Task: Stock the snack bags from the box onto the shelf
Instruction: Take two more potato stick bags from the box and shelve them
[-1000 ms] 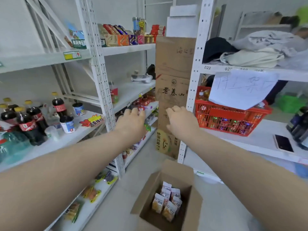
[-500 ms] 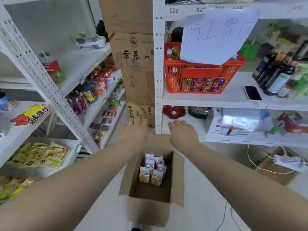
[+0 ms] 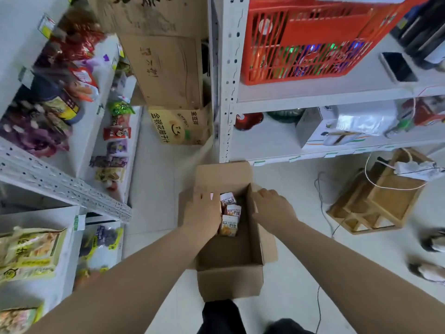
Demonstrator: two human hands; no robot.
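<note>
An open cardboard box (image 3: 228, 283) stands on the floor in front of me. Small white and orange snack bags (image 3: 230, 214) stand packed at its far end. My left hand (image 3: 202, 213) reaches down into the box over the left part of the bags, and its fingertips are hidden. My right hand (image 3: 273, 207) lies over the box's right wall with the fingers stretched out. The white shelf unit (image 3: 65, 189) on the left holds packs of snacks on its levels.
A second white rack (image 3: 226, 97) stands behind the box with a red basket (image 3: 310, 37) and a phone (image 3: 398, 67). Stacked cartons (image 3: 168, 71) fill the gap between racks. A wooden crate (image 3: 378, 196) with cables sits right. Shoes (image 3: 431, 256) lie far right.
My view has tipped down from the shelves to the floor. Both hands dropped from chest height to the box; the left one entered it and the right one reached its right wall.
</note>
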